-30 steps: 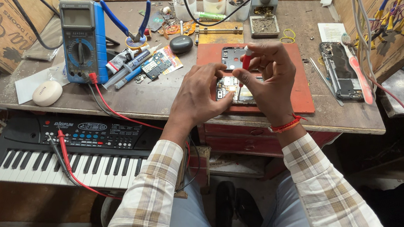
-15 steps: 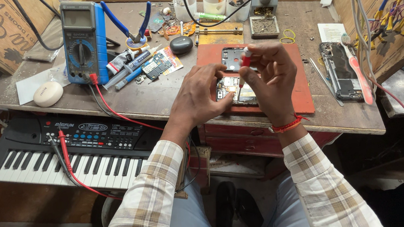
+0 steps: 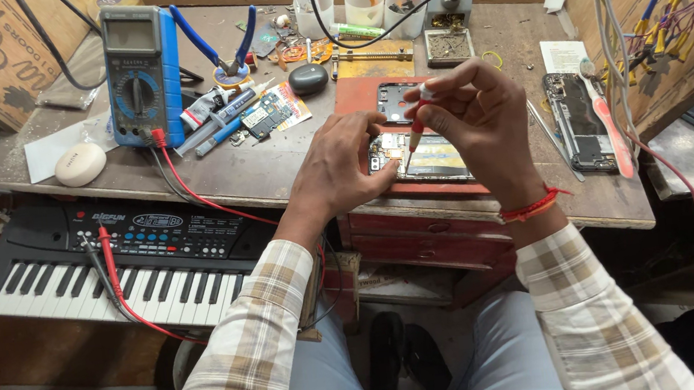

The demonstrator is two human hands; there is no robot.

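Note:
An opened phone (image 3: 433,158) with its circuit board showing lies on a red mat (image 3: 358,99) near the bench's front edge. My left hand (image 3: 342,165) rests on the phone's left end and pins it down with the fingertips. My right hand (image 3: 477,125) hovers above the phone and grips a small red-handled screwdriver (image 3: 417,126), upright, tip down on the board. A dark phone back cover (image 3: 395,99) lies just behind on the mat.
A blue multimeter (image 3: 138,75) with red and black leads stands at the left. Pens, blue pliers (image 3: 224,44), cups and small parts crowd the back. Another opened phone (image 3: 576,121) lies at the right. A small electronic keyboard (image 3: 105,263) sits below the bench's left front.
My right hand has turned the screwdriver upright and brought its tip down onto the board. My left hand stays on the phone.

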